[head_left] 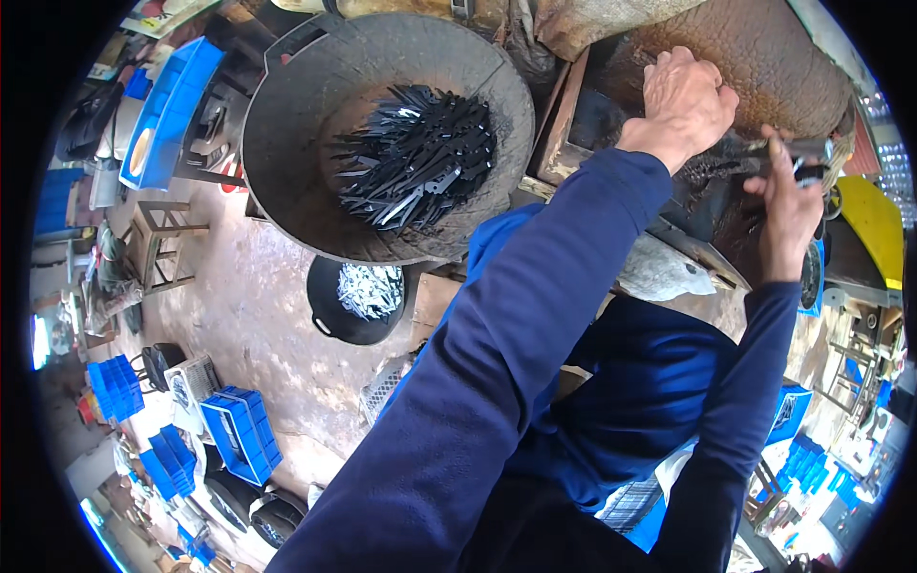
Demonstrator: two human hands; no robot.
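Note:
My left hand (686,100) is closed, knuckles up, against a large rough brown rounded cover (755,62). Its fingertips, and whatever they may hold, are hidden. Further right, my right hand (795,205) curls beside a metal cylinder (816,149) with a small black part below it. The index finger points up along the metal, and what the other fingers grip is unclear. Between the hands lies a dark, grimy work area (707,181). To the left of my left arm, a wide dark metal pan (296,143) holds a heap of thin black flat metal pieces (420,158).
Below the pan, a black bucket (330,325) on the floor contains shiny silver pieces (370,289). A wooden stool (158,239) and several blue crates (239,430) stand at left. A blue tray (172,115) is at upper left, and a yellow panel (869,229) at right.

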